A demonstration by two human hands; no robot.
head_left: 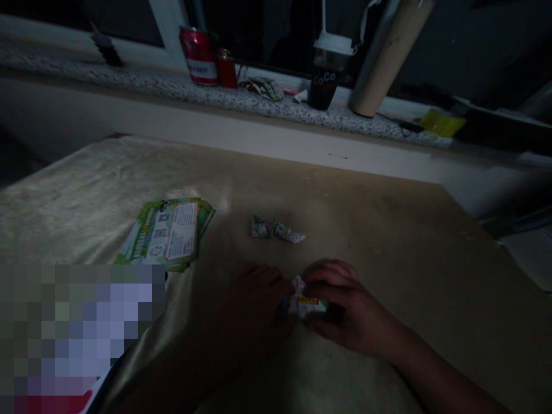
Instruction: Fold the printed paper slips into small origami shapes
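Both my hands meet low in the middle of the table over a small folded printed paper. My left hand presses its closed fingers on the paper's left side. My right hand curls its fingers round the paper's right side. The light is dim and the fingertips are partly hidden. Just beyond the hands lie two small folded paper pieces side by side. A fanned stack of green printed flyers lies to the left of them.
The table has a tan, slightly shiny cover. Behind it runs a speckled stone sill with a red can, a small red lighter, a dark drink cup with a lid, a cardboard roll and yellow packaging.
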